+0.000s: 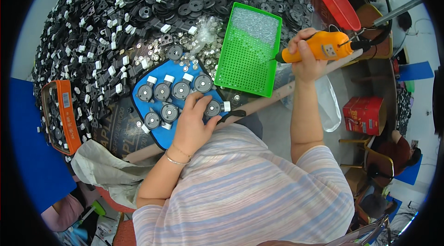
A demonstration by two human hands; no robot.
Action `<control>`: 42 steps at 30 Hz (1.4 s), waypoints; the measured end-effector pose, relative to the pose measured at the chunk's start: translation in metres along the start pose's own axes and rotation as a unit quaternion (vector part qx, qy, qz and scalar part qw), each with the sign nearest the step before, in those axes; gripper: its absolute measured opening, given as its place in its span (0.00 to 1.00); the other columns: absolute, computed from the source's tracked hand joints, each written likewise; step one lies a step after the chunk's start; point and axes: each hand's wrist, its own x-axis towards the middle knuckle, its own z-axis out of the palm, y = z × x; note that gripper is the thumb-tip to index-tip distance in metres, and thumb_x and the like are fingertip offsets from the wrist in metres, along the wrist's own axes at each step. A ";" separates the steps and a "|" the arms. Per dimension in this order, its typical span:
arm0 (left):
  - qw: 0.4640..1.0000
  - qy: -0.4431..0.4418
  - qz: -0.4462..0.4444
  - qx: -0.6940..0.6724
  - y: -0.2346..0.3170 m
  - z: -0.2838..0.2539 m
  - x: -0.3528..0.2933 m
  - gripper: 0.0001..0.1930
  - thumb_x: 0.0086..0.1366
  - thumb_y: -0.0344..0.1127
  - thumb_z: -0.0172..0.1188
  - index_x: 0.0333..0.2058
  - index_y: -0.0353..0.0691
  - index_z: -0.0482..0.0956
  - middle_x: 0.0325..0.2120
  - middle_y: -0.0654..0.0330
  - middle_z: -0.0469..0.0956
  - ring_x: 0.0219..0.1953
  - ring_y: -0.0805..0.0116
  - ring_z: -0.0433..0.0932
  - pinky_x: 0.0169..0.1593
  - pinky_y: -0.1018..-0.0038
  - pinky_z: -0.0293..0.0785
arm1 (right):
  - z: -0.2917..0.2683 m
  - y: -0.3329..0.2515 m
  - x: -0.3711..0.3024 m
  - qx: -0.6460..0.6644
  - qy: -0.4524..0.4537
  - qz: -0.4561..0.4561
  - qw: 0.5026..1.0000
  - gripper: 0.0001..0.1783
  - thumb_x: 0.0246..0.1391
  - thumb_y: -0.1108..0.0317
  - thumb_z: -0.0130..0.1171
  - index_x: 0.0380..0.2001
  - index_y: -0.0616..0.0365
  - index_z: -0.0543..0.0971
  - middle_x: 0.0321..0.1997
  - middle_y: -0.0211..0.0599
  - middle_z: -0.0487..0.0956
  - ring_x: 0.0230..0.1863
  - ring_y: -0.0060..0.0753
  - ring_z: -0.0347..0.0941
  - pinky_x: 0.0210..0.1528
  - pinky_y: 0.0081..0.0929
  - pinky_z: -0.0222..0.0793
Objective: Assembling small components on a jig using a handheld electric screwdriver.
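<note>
Hands near green tray, black parts beyond.

The orange, barrel-shaped plastic electric screwdriver is showing a smooth, slightly glossy casing. The round, dark grey plastic wheels are looking matt around shiny metal centres, beside smooth white plastic tabs. The rectangular, perforated green plastic tray is holding small, glinting silver metal pieces. The striped cloth shirt is appearing soft and matt.
</note>
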 end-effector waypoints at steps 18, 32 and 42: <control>0.998 0.049 0.035 0.013 -0.009 0.008 0.002 0.24 0.46 0.36 0.67 0.42 0.30 0.72 0.42 0.49 0.71 0.44 0.51 0.71 0.46 0.67 0.69 | 0.084 -0.024 -0.052 0.074 -0.279 0.072 0.955 0.15 0.46 0.65 0.62 0.33 0.60 0.69 0.30 0.36 0.67 0.20 0.25 0.68 0.22 0.19 0.63; 0.997 0.040 0.064 0.012 -0.013 0.010 0.003 0.23 0.46 0.34 0.66 0.41 0.30 0.73 0.41 0.49 0.71 0.43 0.50 0.70 0.46 0.66 0.69 | 0.095 -0.013 -0.040 0.134 -0.394 0.106 0.903 0.15 0.41 0.61 0.66 0.27 0.59 0.73 0.25 0.35 0.71 0.22 0.25 0.68 0.24 0.18 0.64; 0.995 0.043 0.064 0.060 -0.004 0.009 -0.001 0.25 0.48 0.35 0.64 0.44 0.28 0.70 0.44 0.47 0.69 0.45 0.48 0.69 0.47 0.66 0.68 | 0.069 -0.022 -0.004 0.399 -0.358 0.116 0.836 0.19 0.39 0.65 0.66 0.33 0.63 0.71 0.29 0.39 0.68 0.21 0.26 0.67 0.21 0.20 0.63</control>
